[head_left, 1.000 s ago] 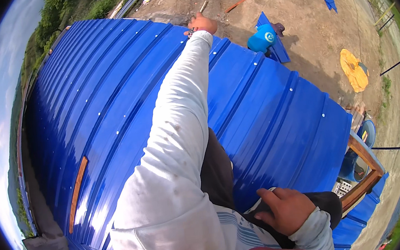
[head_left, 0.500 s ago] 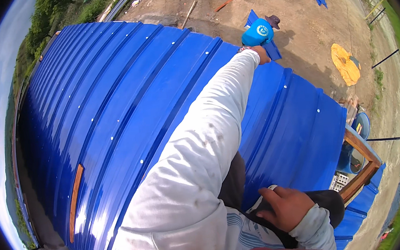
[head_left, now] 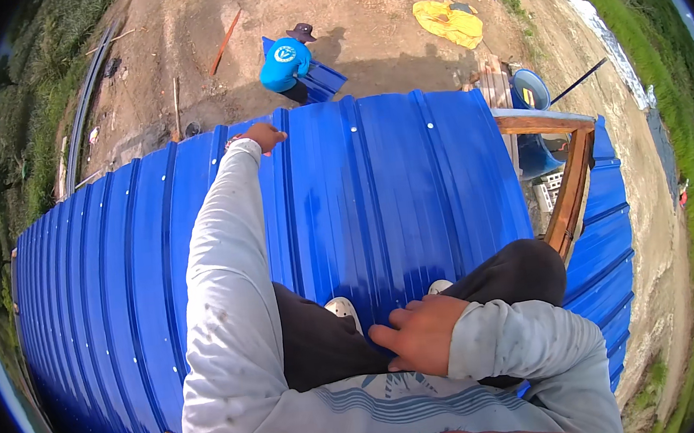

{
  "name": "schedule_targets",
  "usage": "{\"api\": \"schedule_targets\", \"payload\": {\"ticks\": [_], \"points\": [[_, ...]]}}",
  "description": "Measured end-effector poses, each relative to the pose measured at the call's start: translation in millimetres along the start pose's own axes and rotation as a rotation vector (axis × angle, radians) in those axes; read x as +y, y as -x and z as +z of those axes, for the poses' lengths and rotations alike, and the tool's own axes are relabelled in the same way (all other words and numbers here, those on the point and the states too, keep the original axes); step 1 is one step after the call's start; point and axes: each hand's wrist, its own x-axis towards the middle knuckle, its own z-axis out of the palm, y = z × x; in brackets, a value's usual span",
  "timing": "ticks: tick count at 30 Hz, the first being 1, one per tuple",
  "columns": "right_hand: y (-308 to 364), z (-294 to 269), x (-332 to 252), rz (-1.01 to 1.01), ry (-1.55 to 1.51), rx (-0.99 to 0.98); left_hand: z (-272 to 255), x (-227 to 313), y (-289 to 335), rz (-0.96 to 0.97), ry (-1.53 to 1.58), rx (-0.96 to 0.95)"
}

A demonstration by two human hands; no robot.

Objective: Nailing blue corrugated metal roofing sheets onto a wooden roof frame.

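My left arm, in a stained white sleeve, reaches out over the blue ribbed metal roof point(head_left: 330, 218). At its end my left hand point(head_left: 262, 136) appears near the roof's far edge, fingers partly bent and apart, with no object visible in it. A patterned band circles that wrist. Close to my body, my right hand point(head_left: 426, 338) rests between my knees, its fingers loosely bent and thumb apart; I see nothing held. Below it, my light shoes point(head_left: 343, 310) stand on the roof sheet, and my dark trouser legs point(head_left: 317, 336) are bent in a squat.
Beyond the roof edge, a person in a blue shirt point(head_left: 284, 62) and dark hat bends over blue sheet pieces point(head_left: 321, 81) on the dirt ground. A wooden frame point(head_left: 566, 195) borders the roof's right end, beside blue barrels point(head_left: 529, 90). Yellow cloth point(head_left: 449, 23) lies farther out.
My view has turned to the right, so the roof and the person below appear farther left. My left arm stays stretched out; my right hand stays by my knees.
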Motion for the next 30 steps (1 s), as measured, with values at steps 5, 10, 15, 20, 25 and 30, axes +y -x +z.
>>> {"api": "schedule_targets", "payload": {"ticks": [5,10,15,20,25,30], "points": [[-2.8,-1.9,-0.8,0.002,-0.008,-0.017,-4.7,3.8,6.7,-0.055,0.012,-0.046],[-1.4,-1.7,-3.2,0.01,-0.01,-0.003,-5.4,18.3,6.5,-0.075,0.054,-0.089],[-1.0,-8.2,-4.5,0.033,-0.025,-0.039,-0.3,22.4,1.7,-0.006,0.056,-0.058],[-1.9,-15.8,-5.4,0.081,-0.08,-0.159,0.0,24.0,2.7,-0.024,0.061,-0.058],[-1.1,-9.0,-3.1,0.021,-0.035,-0.035,-1.0,19.8,3.1,-0.028,0.059,-0.04],[-1.2,-2.4,-0.3,0.019,-0.034,-0.036,1.7,13.5,-3.8,0.018,0.024,-0.038]]}}
